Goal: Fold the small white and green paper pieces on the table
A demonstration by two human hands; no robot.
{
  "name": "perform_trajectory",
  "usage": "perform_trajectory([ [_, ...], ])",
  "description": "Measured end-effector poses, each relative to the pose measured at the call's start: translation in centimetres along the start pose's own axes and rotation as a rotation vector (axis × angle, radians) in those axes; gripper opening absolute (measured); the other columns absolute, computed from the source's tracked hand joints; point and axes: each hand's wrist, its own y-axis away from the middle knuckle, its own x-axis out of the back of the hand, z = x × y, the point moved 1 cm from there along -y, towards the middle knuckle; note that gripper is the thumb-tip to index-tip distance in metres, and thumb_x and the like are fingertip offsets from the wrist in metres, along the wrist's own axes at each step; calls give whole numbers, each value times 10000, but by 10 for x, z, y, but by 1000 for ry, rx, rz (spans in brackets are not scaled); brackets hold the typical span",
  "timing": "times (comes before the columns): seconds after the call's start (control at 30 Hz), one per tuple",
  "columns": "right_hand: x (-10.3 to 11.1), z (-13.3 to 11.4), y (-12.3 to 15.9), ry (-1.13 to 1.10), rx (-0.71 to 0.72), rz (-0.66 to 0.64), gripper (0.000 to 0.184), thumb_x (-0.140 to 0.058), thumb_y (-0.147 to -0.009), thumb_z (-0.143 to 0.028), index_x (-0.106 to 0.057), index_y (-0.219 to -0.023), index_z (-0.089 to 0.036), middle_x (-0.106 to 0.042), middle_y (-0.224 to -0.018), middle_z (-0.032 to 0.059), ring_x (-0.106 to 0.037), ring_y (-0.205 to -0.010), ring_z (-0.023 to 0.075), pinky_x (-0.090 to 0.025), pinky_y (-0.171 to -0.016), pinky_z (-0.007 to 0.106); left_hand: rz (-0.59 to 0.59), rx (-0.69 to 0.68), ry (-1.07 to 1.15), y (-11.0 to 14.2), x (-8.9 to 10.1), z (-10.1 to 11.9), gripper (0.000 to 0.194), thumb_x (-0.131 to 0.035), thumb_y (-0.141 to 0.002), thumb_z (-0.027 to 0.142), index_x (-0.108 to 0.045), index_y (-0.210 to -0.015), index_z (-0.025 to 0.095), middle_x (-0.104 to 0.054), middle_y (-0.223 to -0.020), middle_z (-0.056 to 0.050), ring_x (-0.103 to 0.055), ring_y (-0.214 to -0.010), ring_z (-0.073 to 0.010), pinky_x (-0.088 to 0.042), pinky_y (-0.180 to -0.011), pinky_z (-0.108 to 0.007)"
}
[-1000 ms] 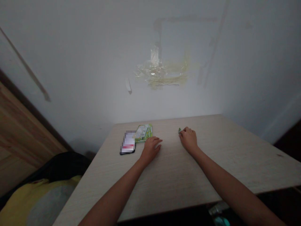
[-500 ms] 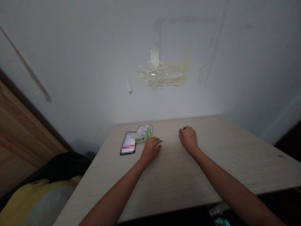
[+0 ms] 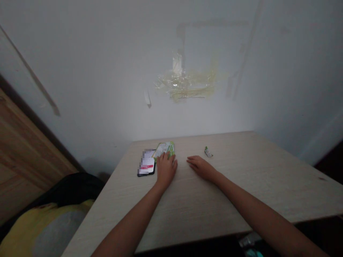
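Note:
My left hand [image 3: 166,168] lies with fingers spread over the near edge of some flat green-and-white packets [image 3: 164,148], which overlap one another. Just left of them is a phone [image 3: 147,167] with a lit screen, partly blurred out. My right hand [image 3: 201,167] holds nothing; its fingers stretch left over the table, a little apart from my left hand. Beyond it, slightly right, lies a small crumpled green-and-silver wrapper [image 3: 208,152], untouched by either hand.
The pale wooden table [image 3: 257,167] meets a wall [image 3: 107,71] carrying old clear tape [image 3: 184,84]. A yellow and grey soft item [image 3: 45,228] sits at lower left, near wooden panelling [image 3: 18,142]. Dim objects [image 3: 250,240] show below the table's near edge.
My right hand has let go of the small wrapper, leaving it on the table, and moved left and nearer. My left hand has shifted left onto the green packets, fingers now spread.

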Motion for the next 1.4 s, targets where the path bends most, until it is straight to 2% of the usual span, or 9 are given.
perform_trajectory([
  [0.13, 3, 2, 0, -32, -14, -4, 349, -489, -956, -246, -625, -1271, -181, -611, -1314, 136, -537, -1237, 233, -426, -1073, 448, -54, 87, -123, 0, -3, -2, 442, -490, -917, 441, -588, -1312, 268, -476, -1455, -148, -409, -1327, -383, -256, -1093, -601],
  [0.33, 2, 6, 0, -51, -15, -18, 349, -508, -948, -254, -627, -1271, -192, -606, -1324, 132, -535, -1245, 235, -416, -1080, 453, -138, 79, -143, 3, -2, 0, 436, -390, -957, 434, -563, -1331, 290, -539, -1401, -132, -460, -1286, -341, -186, -1114, -620],
  [0.63, 7, 2, 0, -46, -25, -28, 346, -512, -953, -264, -623, -1274, -195, -613, -1315, 128, -541, -1238, 231, -426, -1070, 453, -21, 22, -39, 3, 2, -2, 328, -472, -929, 313, -625, -1215, 266, -654, -1221, -118, -556, -1122, -313, -223, -1077, -625],
  [0.8, 5, 4, 0, -52, -23, -24, 343, -523, -946, -255, -626, -1268, -203, -617, -1310, 126, -547, -1231, 230, -432, -1063, 455, -11, 11, -16, 3, 3, -2, 293, -483, -922, 270, -639, -1169, 252, -671, -1177, -108, -574, -1090, -291, -228, -1088, -583],
  [1.0, 5, 6, 0, -50, -17, -35, 346, -516, -948, -260, -627, -1266, -180, -618, -1305, 133, -543, -1232, 226, -429, -1067, 436, -4, 25, -45, -1, 6, -2, 266, -442, -950, 273, -690, -988, 182, -700, -1073, -106, -615, -1008, -262, -260, -1085, -532],
  [1.17, 5, 7, 1, -60, -12, -26, 341, -518, -946, -262, -629, -1262, -197, -619, -1305, 127, -547, -1229, 226, -431, -1064, 448, 58, 31, 33, -2, 11, -1, 268, -437, -963, 274, -689, -984, 185, -705, -1104, -101, -617, -1044, -250, -259, -1099, -531],
  [1.4, 2, 10, 2, -101, -64, 32, 460, -521, -919, -228, -515, -1377, -180, -578, -1356, 131, -527, -1260, 231, -405, -1099, 453, 61, -101, 215, 2, 13, 9, 175, -552, -929, 329, -709, -932, 251, -708, -1126, -47, -608, -1101, -225, -232, -1131, -554],
])
